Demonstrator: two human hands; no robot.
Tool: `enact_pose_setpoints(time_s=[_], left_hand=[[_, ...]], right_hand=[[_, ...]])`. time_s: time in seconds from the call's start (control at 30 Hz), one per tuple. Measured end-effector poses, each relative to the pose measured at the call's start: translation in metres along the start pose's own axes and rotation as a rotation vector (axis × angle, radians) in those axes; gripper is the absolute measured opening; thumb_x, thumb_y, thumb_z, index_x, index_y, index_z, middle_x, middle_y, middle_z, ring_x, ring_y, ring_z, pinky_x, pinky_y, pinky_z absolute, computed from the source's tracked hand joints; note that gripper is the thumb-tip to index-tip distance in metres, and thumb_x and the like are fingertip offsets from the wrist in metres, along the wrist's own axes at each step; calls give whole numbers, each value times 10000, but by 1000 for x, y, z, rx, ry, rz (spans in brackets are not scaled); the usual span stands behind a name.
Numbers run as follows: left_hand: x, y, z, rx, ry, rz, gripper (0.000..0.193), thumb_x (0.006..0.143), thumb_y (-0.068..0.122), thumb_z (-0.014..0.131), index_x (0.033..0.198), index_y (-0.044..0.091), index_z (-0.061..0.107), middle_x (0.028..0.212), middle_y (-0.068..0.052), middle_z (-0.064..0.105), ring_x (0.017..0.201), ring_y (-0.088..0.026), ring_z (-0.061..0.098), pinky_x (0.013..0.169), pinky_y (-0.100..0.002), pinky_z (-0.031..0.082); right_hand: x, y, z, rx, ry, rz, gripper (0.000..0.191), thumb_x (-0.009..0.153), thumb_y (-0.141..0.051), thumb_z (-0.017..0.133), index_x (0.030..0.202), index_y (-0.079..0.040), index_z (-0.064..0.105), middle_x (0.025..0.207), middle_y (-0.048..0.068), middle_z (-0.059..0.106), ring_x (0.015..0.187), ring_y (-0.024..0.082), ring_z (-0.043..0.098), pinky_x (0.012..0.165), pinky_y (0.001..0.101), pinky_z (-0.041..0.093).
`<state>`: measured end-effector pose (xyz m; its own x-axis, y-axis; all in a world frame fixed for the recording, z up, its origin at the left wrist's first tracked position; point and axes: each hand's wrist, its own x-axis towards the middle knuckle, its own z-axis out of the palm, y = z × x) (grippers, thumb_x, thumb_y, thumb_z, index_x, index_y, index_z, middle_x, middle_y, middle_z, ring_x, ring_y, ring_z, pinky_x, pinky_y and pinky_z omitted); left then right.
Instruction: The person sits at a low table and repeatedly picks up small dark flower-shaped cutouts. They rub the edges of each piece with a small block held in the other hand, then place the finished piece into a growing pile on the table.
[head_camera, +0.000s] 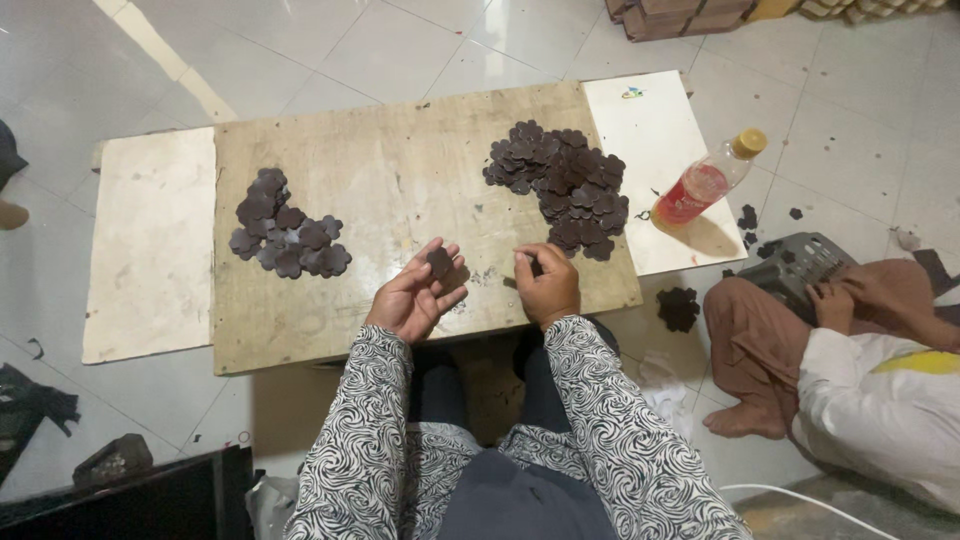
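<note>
Where the patterned sleeves end just above the near edge of the board, the left hand (415, 295) lies palm up with its fingers loosely spread, and one dark brown flower-shaped cutout (440, 262) rests flat on the fingertips, cradled rather than pinched. Just beside it, the right hand (545, 285) is curled knuckles-up on the plywood board (400, 180), thumb and forefinger closed together; something dark seems to sit between them, though the view is too small to be sure it is another cutout.

The piece looks thin, light and limp, likely foam, felt or leather. It should bend rather than break, and a light pinch on one petal edge, or a flat palm beneath it, would carry it; pieces of this kind probably cling together, so peeling one off by its rim seems the safer hold.

Farther out, a small pile of flower pieces (285, 240) lies to the left on the board, and a larger heap (565, 185) to the right. Beyond the board's right end, a plastic bottle of red liquid (705, 185) lies on a white panel (650, 130). A seated co-worker (860, 380) handles a grey basket (800, 265) on the tiled floor (400, 50).
</note>
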<state>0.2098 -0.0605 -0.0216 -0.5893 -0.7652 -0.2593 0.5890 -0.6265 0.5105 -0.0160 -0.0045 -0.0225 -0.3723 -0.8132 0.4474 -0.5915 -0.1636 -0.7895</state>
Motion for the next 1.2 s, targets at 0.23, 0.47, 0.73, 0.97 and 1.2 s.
enact_pose_setpoints(time_s=[0.23, 0.47, 0.73, 0.97, 1.2], left_hand=[[0, 1, 4, 6, 40, -4, 580, 1010, 159, 429, 1581, 128, 335, 1574, -119, 447, 1428, -293, 455, 1127, -542, 417], [-1, 2, 6, 22, 40, 1, 575, 1010, 156, 424, 1577, 124, 336, 1575, -120, 447, 1426, -290, 460, 1120, -542, 422], [-2, 1, 6, -3, 24, 5, 571, 1009, 146, 438, 1572, 122, 346, 1560, -125, 462, 1417, -288, 472, 1107, -540, 443], [-2, 1, 6, -12, 7, 9, 567, 1008, 146, 447, 1567, 121, 355, 1555, -123, 468, 1410, -296, 476, 1104, -539, 438], [-4, 3, 13, 23, 48, 3, 574, 1012, 155, 425, 1579, 128, 340, 1574, -122, 451, 1419, -295, 470, 1116, -537, 427]], right_hand=[[0, -6, -4, 5, -27, 23, 135, 913, -133, 694, 993, -41, 753, 1018, 113, 744, 939, 249, 729, 827, 324, 564], [1, -5, -3, -6, -27, 37, 122, 909, -123, 696, 980, -41, 752, 1016, 110, 749, 944, 252, 730, 833, 328, 564], [0, -5, -2, -14, -42, 76, 133, 905, -133, 697, 991, -48, 753, 993, 108, 740, 900, 252, 725, 795, 327, 562], [1, -5, -2, 3, -32, 26, 132, 911, -131, 690, 990, -43, 747, 1009, 110, 742, 921, 253, 729, 809, 328, 564], [2, -10, -5, -7, -41, 67, 148, 911, -151, 693, 987, -39, 753, 1015, 104, 746, 933, 246, 732, 819, 327, 567]])
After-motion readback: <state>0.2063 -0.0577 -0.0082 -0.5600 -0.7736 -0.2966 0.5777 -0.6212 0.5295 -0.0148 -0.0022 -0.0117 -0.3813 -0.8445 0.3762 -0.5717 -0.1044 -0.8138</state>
